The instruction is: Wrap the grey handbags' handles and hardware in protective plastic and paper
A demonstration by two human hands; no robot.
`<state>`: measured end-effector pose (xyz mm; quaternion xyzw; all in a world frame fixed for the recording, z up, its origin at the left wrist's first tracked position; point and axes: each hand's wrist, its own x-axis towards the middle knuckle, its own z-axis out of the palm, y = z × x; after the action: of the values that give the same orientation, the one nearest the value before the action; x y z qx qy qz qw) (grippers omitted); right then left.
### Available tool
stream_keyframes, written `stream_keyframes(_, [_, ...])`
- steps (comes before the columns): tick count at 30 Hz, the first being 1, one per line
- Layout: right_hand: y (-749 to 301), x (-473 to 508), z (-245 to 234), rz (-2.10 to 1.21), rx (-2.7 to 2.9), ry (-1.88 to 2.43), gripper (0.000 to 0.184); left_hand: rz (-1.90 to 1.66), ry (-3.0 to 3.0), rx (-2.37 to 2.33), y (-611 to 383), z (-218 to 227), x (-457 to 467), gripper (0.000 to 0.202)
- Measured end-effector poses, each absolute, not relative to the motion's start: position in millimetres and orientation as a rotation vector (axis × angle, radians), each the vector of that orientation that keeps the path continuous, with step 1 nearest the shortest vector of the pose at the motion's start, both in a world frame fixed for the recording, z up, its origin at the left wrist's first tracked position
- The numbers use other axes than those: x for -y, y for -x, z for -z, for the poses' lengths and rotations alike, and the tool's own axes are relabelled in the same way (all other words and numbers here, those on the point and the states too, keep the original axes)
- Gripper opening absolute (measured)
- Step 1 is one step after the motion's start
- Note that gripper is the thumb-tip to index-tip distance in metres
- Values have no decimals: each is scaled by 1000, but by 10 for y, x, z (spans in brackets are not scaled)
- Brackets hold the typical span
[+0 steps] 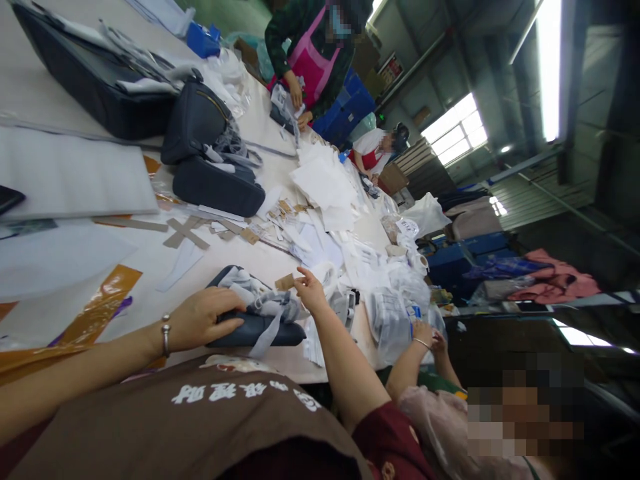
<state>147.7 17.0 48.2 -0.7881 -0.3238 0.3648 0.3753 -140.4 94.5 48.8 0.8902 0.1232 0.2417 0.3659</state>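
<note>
A dark navy bag (pixel 270 333) lies at the table's near edge, with grey straps wrapped in white paper bunched on top. My left hand (pixel 207 317), wearing a bracelet, grips its left end, thumb on the near side and fingers over the top. Above the bag's right part, my right hand (pixel 309 290) pinches a small brown card tag (pixel 285 282) between thumb and forefinger. The bag's inside is hidden under the wrapped straps.
More dark bags (pixel 217 187) stand across the table. Paper sheets (pixel 325 180) and tan strips (pixel 185 232) litter it. A person in a pink apron (pixel 310 60) works opposite. To my right, another person's hands (pixel 427 337) are beside clear plastic bags (pixel 390 320).
</note>
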Motion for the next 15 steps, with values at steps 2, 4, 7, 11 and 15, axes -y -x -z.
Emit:
stream_keyframes(2, [-1520,-57,-508,-910,779,2081,60,-644,-2293,-314,1424,-480,-931,13])
stream_keyframes(4, [-1506,112,-615,-855,810,2018,54,-663,-2289,-328,1442,-485,-913,14])
stream_keyframes(7, [-1372,414,-863,-945,1143,1793,51,-672,-2292,-322,1462,-490,-888,15])
stream_keyframes(11, [-1030,812,-990,-736,1790,1800,65,-701,-2277,-313,1477,-439,-868,15])
stream_keyframes(15, [-758,1080,-691,-108,2012,1895,41,-702,-2270,-334,1484,-380,-845,17])
